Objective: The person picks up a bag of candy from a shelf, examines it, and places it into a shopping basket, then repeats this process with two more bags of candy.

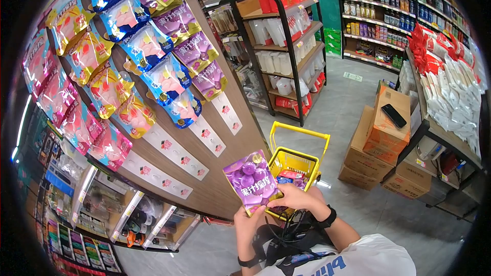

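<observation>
I hold a purple candy bag printed with grapes in front of my chest. My left hand grips its lower edge from below, and my right hand holds its right side. Just behind the bag stands a yellow shopping basket with its handle raised and a few packets inside. On the wooden display wall to my left hang rows of similar bags: purple ones, blue ones, yellow ones and pink ones.
Stacked cardboard boxes with a black phone on top stand at the right. A black shelf rack holds white and red goods. Lower shelves run along the left. Grey floor lies open between them.
</observation>
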`<state>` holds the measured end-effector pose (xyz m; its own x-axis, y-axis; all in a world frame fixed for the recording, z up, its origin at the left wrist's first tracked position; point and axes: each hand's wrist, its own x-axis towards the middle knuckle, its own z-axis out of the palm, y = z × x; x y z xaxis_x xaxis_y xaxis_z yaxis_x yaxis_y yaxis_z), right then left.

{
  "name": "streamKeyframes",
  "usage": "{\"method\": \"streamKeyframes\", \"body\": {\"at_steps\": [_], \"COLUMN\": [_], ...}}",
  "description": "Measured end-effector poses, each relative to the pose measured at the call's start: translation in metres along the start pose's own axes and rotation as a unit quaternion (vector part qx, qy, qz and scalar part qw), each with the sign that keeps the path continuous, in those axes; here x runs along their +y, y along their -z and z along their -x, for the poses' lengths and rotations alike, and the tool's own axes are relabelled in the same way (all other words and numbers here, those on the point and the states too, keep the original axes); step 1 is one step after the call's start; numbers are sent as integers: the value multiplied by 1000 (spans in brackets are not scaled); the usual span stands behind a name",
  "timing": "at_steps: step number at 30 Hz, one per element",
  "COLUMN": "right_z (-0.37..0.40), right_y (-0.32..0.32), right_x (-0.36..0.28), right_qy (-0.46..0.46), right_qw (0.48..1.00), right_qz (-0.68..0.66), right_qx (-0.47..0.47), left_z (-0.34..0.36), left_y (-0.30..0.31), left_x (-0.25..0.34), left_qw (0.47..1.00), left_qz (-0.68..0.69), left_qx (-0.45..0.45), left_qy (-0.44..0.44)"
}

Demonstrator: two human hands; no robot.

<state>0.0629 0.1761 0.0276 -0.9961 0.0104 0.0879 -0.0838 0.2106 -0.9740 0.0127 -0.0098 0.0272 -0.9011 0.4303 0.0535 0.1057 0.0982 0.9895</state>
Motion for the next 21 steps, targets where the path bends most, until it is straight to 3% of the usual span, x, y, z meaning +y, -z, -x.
{"method": "streamKeyframes", "body": {"at_steps": [11,21], "right_z": [-3,1], "right_y": [-4,1], "right_x": [13,-11], "right_qy": [15,-33], "right_qw": [1000,990], "right_qz": [-24,-132], "right_qx": [-6,-47], "left_z": [-2,-4], "left_y": [5,9], "left_x": [-9,-16], "left_qw": [1000,1000], "left_qz": [-12,-10], "left_qx": [-5,-19], "left_qy": [9,12]}}
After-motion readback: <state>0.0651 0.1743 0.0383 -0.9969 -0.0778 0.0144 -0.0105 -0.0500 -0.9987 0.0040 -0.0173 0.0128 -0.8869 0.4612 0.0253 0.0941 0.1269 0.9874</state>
